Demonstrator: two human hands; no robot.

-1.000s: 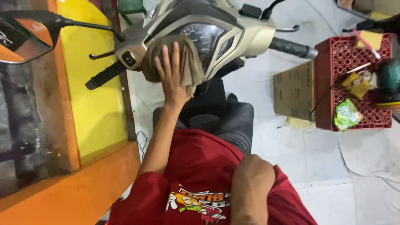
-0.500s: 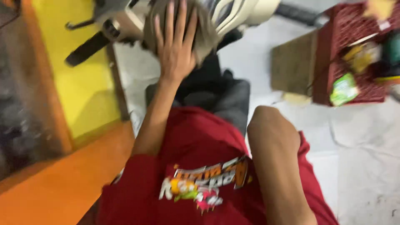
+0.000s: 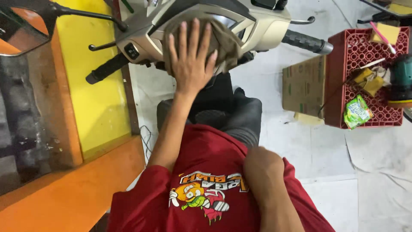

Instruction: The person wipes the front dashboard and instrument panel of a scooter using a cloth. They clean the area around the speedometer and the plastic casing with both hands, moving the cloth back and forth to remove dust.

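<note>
1. Since the earlier frame, the view has been steadied and pulled back, so that the grey-and-cream plastic scooter dashboard is seen whole at twelve o'clock; the left hand is kept on the same spot.
2. The left hand is spread open, fingers splayed, and is pressed flat on a crumpled brown-grey cloth, which is laid over the middle of the dashboard.
3. The right hand is not seen; only the bent right elbow is shown at six o'clock against the red printed shirt, so its state cannot be told.
4. The black rubber left handlebar grip is found at ten o'clock of the hand, the right grip at two o'clock.
5. A red plastic lattice crate is set at three o'clock on the white floor, with a green snack packet and a teal power tool in it.
6. A flat brown cardboard piece is leaned just beside the crate.
</note>
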